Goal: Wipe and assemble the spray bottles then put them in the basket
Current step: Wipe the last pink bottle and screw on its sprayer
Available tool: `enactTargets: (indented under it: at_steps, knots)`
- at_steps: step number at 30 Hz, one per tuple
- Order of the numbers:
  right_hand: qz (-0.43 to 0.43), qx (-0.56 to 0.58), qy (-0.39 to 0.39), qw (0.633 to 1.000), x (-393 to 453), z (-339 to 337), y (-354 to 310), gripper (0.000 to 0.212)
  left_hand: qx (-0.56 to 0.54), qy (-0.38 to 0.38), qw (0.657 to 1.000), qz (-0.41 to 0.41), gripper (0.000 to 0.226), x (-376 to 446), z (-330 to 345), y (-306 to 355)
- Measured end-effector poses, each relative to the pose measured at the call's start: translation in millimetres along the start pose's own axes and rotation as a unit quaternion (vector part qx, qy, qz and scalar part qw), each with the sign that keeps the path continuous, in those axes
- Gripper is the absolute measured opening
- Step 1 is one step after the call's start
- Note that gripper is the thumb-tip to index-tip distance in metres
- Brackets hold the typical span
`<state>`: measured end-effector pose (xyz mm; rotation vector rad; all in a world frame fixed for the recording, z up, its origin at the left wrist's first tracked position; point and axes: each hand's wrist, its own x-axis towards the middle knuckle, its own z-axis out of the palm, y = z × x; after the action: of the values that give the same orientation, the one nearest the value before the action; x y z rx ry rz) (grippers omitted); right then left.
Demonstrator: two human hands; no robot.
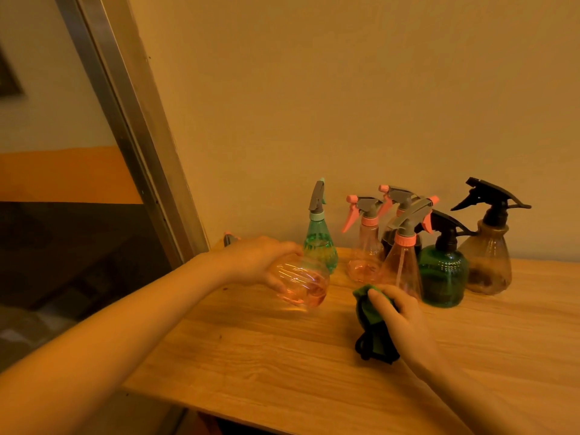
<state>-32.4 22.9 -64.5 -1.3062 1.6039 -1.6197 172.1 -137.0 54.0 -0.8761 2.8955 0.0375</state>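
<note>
The left hand [260,259] grips a pink bottle [301,285], seemingly capless through the blur; the right hand [397,312] clutches a green cloth [372,321]. Steady the bottle, then wipe all round its body.

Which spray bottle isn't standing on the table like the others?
The pink bottle gripped in the left hand. It is tipped sideways above the table, while the other bottles stand upright by the wall.

Glossy clear plastic bottle [299,285], soft green cloth [372,312], matt wood-grain table [282,350]
</note>
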Motion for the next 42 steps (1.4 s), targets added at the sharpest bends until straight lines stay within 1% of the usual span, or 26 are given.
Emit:
enactTargets:
  at_steps: [3, 5, 6, 8, 9, 12, 14, 16, 21, 23, 26, 28, 30, 32, 34, 35, 37, 39, 42]
  knots:
    - [-0.015, -0.024, -0.006, 1.000, -1, -6, 6, 0.023, 0.079, -0.043, 0.996, 0.005, 0.073, 15, -11, 7]
    - [-0.032, -0.041, -0.013, 0.999, -2, -9, 9, 0.024, 0.125, -0.067, 0.990, 0.011, 0.070, 24, -16, 12]
    - [-0.041, -0.051, -0.016, 0.998, -3, -11, 11, 0.023, 0.147, -0.080, 0.986, 0.014, 0.068, 28, -18, 15]
    - [-0.061, -0.083, -0.025, 0.994, -5, -14, 15, 0.013, 0.187, -0.101, 0.977, 0.014, 0.065, 36, -21, 21]
    - [-0.068, -0.097, -0.034, 0.992, -6, -16, 17, 0.013, 0.203, -0.108, 0.973, 0.014, 0.064, 39, -21, 23]
    - [-0.078, -0.128, -0.044, 0.988, -10, -17, 24, 0.035, 0.239, -0.120, 0.963, 0.026, 0.062, 47, -23, 33]
    - [-0.079, -0.140, -0.050, 0.986, -10, -17, 26, 0.037, 0.258, -0.126, 0.957, 0.036, 0.062, 50, -25, 39]
    - [-0.077, -0.144, -0.055, 0.985, -10, -17, 28, 0.033, 0.279, -0.130, 0.951, 0.042, 0.062, 53, -27, 45]
    - [-0.075, -0.140, -0.064, 0.985, -9, -18, 29, 0.028, 0.335, -0.108, 0.933, 0.080, 0.058, 54, -27, 56]
    - [-0.073, -0.139, -0.067, 0.985, -9, -18, 28, 0.034, 0.359, -0.097, 0.923, 0.104, 0.056, 53, -25, 55]
    - [-0.071, -0.140, -0.068, 0.985, -9, -18, 27, 0.042, 0.394, -0.053, 0.907, 0.138, 0.049, 55, -20, 50]
    - [-0.073, -0.139, -0.067, 0.985, -9, -18, 27, 0.042, 0.394, -0.018, 0.906, 0.157, 0.052, 54, -17, 46]
    - [-0.071, -0.137, -0.066, 0.986, -9, -18, 27, 0.040, 0.343, 0.031, 0.923, 0.172, 0.061, 49, -16, 42]
    - [-0.067, -0.136, -0.066, 0.986, -8, -18, 27, 0.038, 0.228, 0.127, 0.947, 0.188, 0.067, 43, -14, 37]
    - [-0.066, -0.138, -0.066, 0.986, -8, -18, 27, 0.038, 0.112, 0.233, 0.949, 0.180, 0.068, 38, -9, 30]
    - [-0.067, -0.141, -0.066, 0.986, -8, -18, 27, 0.038, 0.059, 0.259, 0.952, 0.154, 0.068, 35, -8, 27]
    - [-0.069, -0.145, -0.069, 0.985, -9, -18, 27, 0.038, -0.047, 0.265, 0.960, 0.076, 0.073, 30, -4, 25]
    - [-0.067, -0.145, -0.069, 0.985, -9, -18, 27, 0.038, -0.151, 0.242, 0.958, 0.012, 0.083, 27, 1, 22]
    - [-0.072, -0.145, -0.069, 0.984, -9, -17, 26, 0.038, -0.271, 0.199, 0.941, -0.025, 0.098, 24, 12, 17]
